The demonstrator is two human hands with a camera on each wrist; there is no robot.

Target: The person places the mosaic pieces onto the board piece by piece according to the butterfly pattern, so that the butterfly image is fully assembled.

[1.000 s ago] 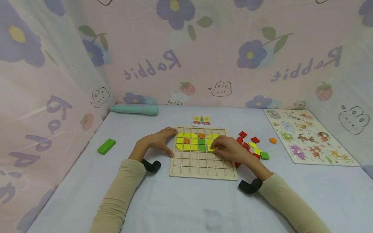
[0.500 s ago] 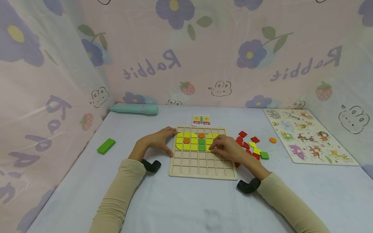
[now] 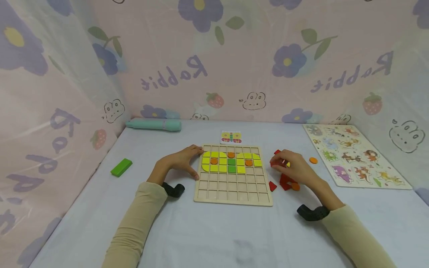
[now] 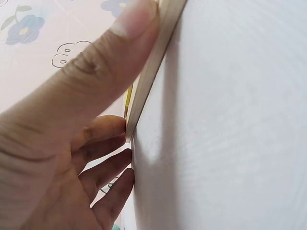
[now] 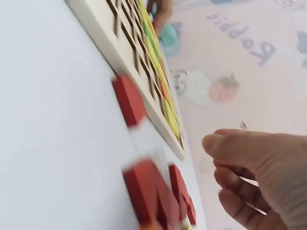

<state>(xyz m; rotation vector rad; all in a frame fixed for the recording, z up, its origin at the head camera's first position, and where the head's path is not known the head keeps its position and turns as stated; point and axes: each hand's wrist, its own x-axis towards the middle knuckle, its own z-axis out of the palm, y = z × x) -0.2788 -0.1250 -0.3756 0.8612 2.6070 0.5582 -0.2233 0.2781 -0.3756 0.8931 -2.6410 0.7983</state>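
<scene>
Right grip moved near red pieces, loose, empty, left grip spread along board, sides running forward

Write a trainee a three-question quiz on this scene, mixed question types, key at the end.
1. True or false: the left hand touches the grid board, while the right hand is off it.

2. Multiple choice: what colour are the two square tiles in line with the board's middle disc, on the side nearer the person? A: red; B: green; C: blue.

3. Count: how many orange discs lie on the board?

Key: 1. True. 2. B. 3. Three.
</scene>
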